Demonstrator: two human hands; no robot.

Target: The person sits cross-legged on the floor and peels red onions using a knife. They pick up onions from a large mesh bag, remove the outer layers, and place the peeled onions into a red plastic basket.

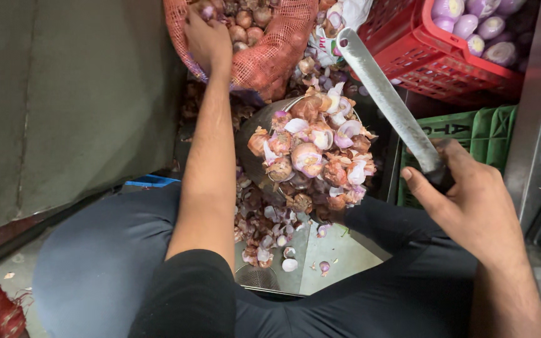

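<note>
Overhead, left hand [206, 39] closed on onions [245, 25] in the mesh sack [277, 50] (orange), right hand [471, 200] gripping a knife [386, 100].

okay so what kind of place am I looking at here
Probably a commercial kitchen's prep corner: a mesh sack of onions, a metal bowl heaped with peelings, a red crate of peeled onions, and a big knife in hand.

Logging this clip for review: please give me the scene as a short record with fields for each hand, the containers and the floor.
left hand: reaching into orange mesh sack of unpeeled onions
right hand: gripping large knife, blade pointing up and away
metal bowl: heaped with onion skins
red crate: holds peeled onions
floor: scattered peelings
</note>
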